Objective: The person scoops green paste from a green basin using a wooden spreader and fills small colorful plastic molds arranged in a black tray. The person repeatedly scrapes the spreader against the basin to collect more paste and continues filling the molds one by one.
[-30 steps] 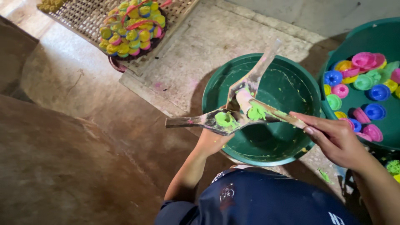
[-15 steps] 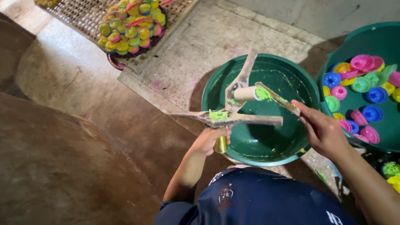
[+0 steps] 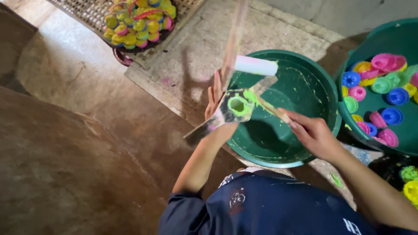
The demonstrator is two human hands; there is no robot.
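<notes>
Left hand (image 3: 216, 98) clamps flat metal mould (image 3: 233, 106), green-smeared, round hole. Right hand (image 3: 314, 134) grips thin stick (image 3: 272, 109) over smooth green basin (image 3: 305, 87).

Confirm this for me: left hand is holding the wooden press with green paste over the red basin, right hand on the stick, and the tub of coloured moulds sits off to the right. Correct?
Not quite: the basin under the wooden press is dark green, not red, as the head view shows. The rest stands: the left hand holds the press with green paste, the right hand is on the stick, and the tub of coloured moulds sits to the right.
</notes>
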